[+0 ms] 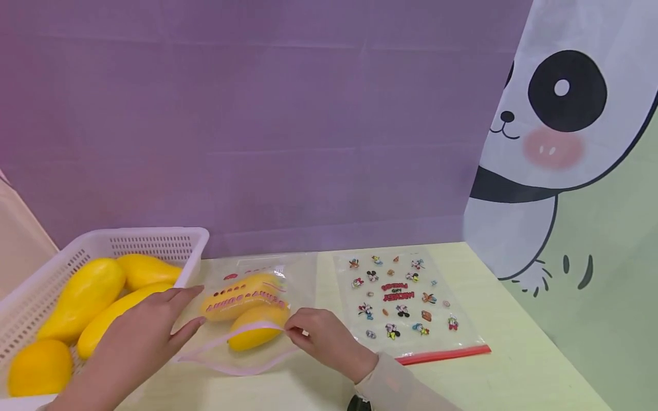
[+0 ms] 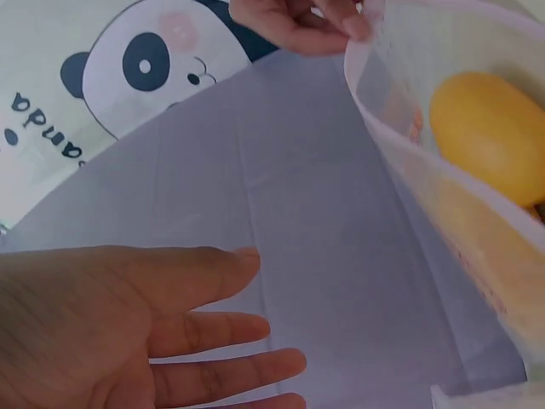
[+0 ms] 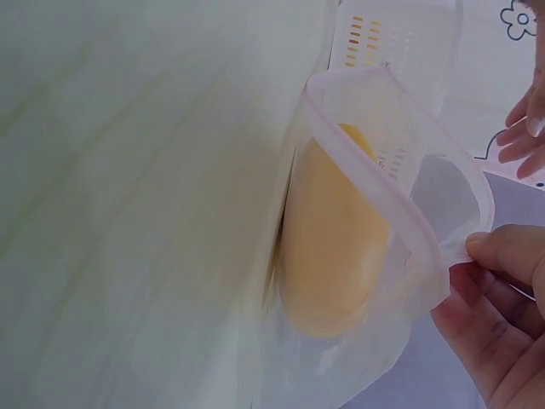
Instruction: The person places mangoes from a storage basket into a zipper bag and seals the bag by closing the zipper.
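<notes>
A clear zip bag (image 1: 303, 274) with pink print and a pink rim lies on the table, its mouth gaping toward me. Inside it are two yellow mangoes (image 1: 255, 337), one partly behind the other. My right hand (image 1: 329, 339) pinches the right end of the bag's rim between thumb and fingers. My left hand (image 1: 146, 328) is held in the air between the basket and the bag, fingers extended and nothing in them. In the left wrist view, the left palm (image 2: 94, 332) shows bare, apart from the bag.
A white plastic basket (image 1: 197, 245) at the left holds several yellow mangoes (image 1: 84, 297). To the right lies a second clear zip bag (image 1: 406, 308), flat, with cartoon prints and a red zip. Behind the table hangs a purple cloth (image 1: 329, 137); a panda picture (image 1: 565, 154) covers the right wall.
</notes>
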A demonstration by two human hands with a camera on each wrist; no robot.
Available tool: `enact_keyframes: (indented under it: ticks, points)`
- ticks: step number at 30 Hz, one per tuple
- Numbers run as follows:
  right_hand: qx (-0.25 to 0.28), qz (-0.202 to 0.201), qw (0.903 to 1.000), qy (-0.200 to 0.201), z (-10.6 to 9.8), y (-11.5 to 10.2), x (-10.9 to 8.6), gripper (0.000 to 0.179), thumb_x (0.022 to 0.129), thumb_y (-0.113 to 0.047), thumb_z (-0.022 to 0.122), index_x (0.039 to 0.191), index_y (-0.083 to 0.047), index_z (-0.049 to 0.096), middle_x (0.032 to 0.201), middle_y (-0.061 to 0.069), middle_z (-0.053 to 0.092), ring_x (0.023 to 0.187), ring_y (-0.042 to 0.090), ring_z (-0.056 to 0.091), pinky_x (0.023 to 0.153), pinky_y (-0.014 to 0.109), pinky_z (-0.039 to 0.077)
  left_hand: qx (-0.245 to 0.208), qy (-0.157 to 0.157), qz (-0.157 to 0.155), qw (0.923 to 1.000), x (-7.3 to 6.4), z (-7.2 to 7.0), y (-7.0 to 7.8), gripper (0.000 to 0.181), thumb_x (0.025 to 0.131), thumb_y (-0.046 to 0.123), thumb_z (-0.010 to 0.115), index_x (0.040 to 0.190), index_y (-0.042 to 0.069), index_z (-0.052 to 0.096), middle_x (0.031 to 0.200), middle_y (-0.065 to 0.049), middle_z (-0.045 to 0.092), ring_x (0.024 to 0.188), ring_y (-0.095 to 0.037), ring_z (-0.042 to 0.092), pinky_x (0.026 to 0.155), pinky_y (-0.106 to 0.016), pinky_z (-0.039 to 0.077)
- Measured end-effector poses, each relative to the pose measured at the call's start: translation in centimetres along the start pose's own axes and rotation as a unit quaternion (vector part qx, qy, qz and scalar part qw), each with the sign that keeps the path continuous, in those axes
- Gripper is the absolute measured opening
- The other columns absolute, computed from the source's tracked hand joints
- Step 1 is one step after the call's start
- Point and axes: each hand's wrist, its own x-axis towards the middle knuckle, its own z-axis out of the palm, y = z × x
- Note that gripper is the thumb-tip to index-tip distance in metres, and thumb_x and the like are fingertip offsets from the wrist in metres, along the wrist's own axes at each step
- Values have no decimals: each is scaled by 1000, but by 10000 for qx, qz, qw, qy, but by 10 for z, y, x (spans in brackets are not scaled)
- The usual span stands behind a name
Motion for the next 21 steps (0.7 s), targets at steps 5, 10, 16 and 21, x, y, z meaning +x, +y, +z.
enact_keyframes:
  ticks: [5, 10, 16, 21]
  points:
    - [-53, 32, 10000, 0, 0, -1, 0, 5, 85, -3, 67, 85, -6, 70, 81, -2, 67, 72, 3, 58, 72, 5, 43, 11, -44, -171, 9998, 4, -6, -21, 52, 80, 27, 73, 123, 2, 57, 112, -23, 62, 98, -43, 59, 73, -56, 47]
    - [-13, 101, 9999, -93, 0, -2, 1, 5, 85, -3, 67, 87, -6, 71, 82, -2, 68, 72, 3, 58, 73, 5, 43, -71, -247, -260, 9993, 9, -10, -45, 51, 81, 24, 72, 121, -4, 58, 112, -26, 62, 97, -45, 58, 75, -56, 46]
    - [-12, 155, 9999, -57, -1, -2, 1, 6, 85, -3, 66, 86, -6, 71, 82, -2, 68, 72, 2, 57, 72, 5, 43, -99, -469, -371, 9982, 19, -13, -66, 51, 80, 24, 73, 117, -9, 58, 98, -24, 66, 83, -42, 61, 66, -53, 48]
    - [1, 137, 9999, -67, 0, -1, 1, 6, 85, -3, 67, 86, -6, 71, 81, -2, 68, 71, 2, 57, 71, 5, 43, -91, -967, -548, 9938, 26, -14, -80, 55, 82, 24, 71, 121, -12, 54, 74, -13, 66, 68, -32, 60, 60, -47, 49]
